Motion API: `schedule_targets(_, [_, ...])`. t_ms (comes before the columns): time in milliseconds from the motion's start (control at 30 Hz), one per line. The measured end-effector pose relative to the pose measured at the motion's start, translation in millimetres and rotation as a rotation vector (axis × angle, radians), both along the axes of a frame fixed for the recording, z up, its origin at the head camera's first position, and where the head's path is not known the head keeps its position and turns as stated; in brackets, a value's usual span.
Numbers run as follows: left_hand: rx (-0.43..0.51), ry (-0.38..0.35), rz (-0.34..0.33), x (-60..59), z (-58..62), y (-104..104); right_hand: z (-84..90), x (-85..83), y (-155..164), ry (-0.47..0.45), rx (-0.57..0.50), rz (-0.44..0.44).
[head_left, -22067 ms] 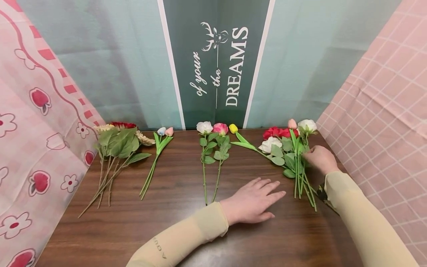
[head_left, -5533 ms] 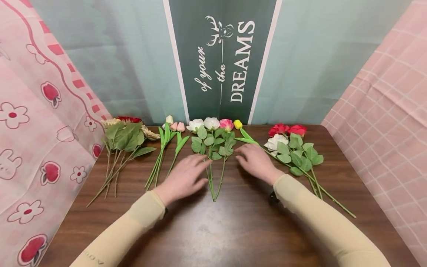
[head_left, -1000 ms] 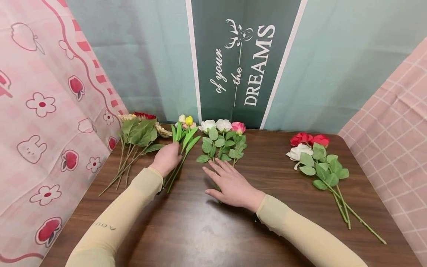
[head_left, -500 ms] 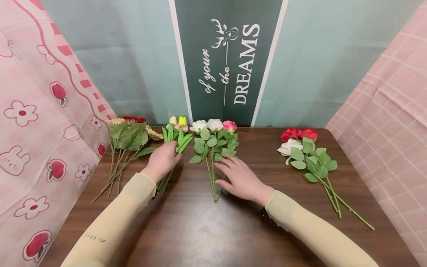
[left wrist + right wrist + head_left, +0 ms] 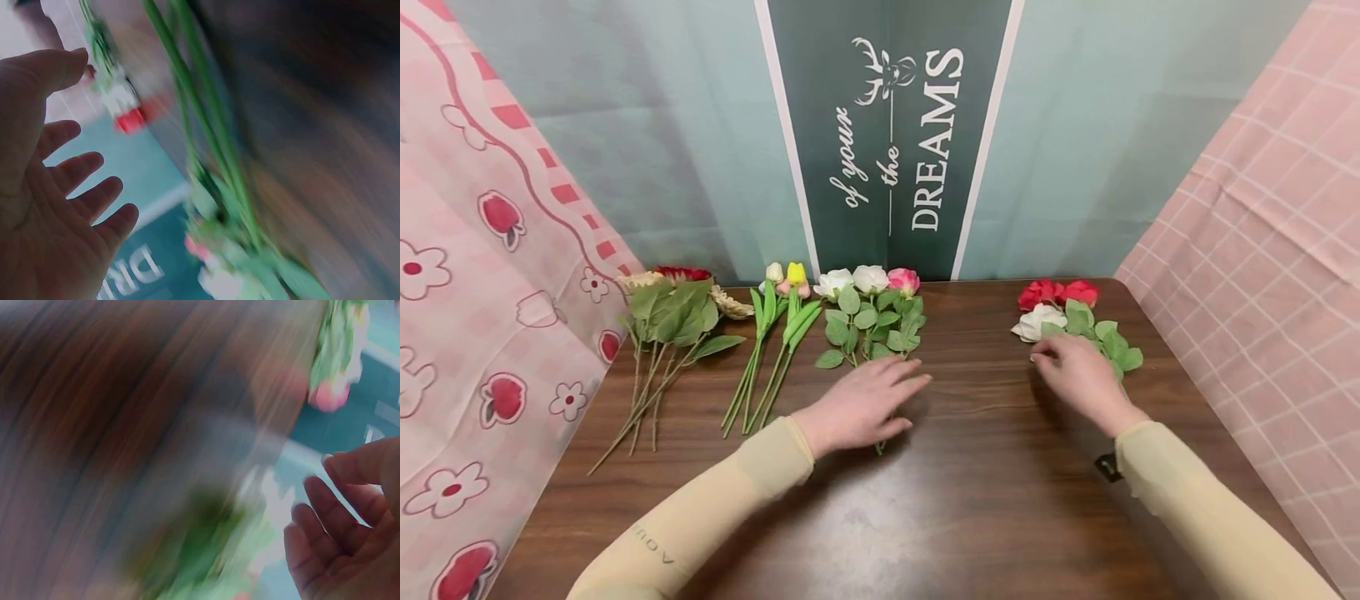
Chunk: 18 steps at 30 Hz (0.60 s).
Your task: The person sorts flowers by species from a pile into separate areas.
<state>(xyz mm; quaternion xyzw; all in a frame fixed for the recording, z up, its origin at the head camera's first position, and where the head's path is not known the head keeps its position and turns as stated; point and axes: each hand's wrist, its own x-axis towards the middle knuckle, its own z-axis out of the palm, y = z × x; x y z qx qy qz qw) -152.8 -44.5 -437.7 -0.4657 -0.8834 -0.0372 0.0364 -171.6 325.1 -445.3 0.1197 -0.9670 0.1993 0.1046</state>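
Brown wood worktop (image 5: 925,517) carries 4 flower bunches. At centre, the left hand (image 5: 857,408) lies flat and released over the rose bunch (image 5: 868,321), hiding its stems. At right, the right hand (image 5: 1078,379), fingers relaxed, covers the stems of the red and white bunch (image 5: 1060,308); both wrist views are blurred.

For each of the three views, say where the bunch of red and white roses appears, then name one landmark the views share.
Head: red and white roses lie right of centre, by the right hand.
Left wrist: blurred red and white blooms, upper left.
Right wrist: blurred leaves at the bottom, likely them.
Shared landmark: the green banner.
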Motion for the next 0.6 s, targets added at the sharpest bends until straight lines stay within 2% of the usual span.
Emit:
schedule_targets(100, [-0.025, -0.003, -0.075, 10.8, -1.3, 27, 6.9, 6.2, 38, -0.083, 0.036, -0.095])
schedule_targets(233, [-0.070, 0.022, -0.145, 23.7, -2.7, 57, 10.4, 15.4, 74, -0.160, 0.065, -0.158])
schedule_targets(400, [-0.121, 0.034, -0.209, 37.1, -5.8, 92, 8.2, 27.8, 96, -0.244, 0.070, -0.156])
schedule_targets(600, [-0.145, 0.014, -0.244, 48.2, -8.5, 113, 1.3, 28.8, 100, -0.314, 0.103, -0.131])
